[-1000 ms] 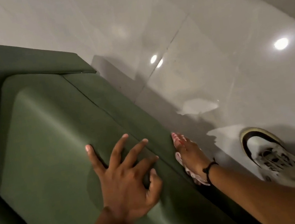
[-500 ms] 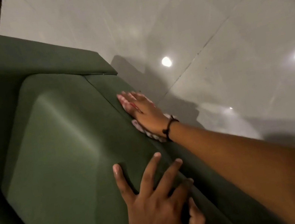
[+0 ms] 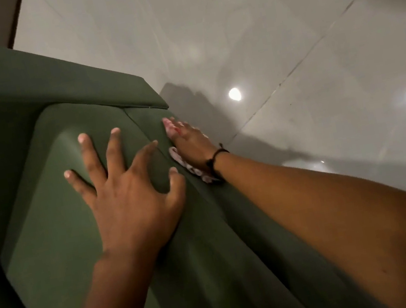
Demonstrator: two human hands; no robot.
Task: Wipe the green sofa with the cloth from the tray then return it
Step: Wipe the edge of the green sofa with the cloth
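The green sofa [image 3: 48,235] fills the left and lower part of the head view. My left hand [image 3: 127,194] lies flat on the top of its back cushion, fingers spread, holding nothing. My right hand [image 3: 190,142], with a black band at the wrist, presses a white and pink patterned cloth [image 3: 191,169] against the outer back panel of the sofa near its far corner. Most of the cloth is hidden under the palm; only its lower edge and a bit at the fingertips show. No tray is in view.
Glossy pale floor tiles [image 3: 314,52] stretch to the right of the sofa, with reflected ceiling lights. The sofa's armrest [image 3: 61,78] runs across the far end. A brown wall edge [image 3: 13,24] stands at the top left.
My right hand slid the cloth along the sofa's back panel from near me to the far corner. My left hand moved forward along the cushion top. The shoes dropped out of view.
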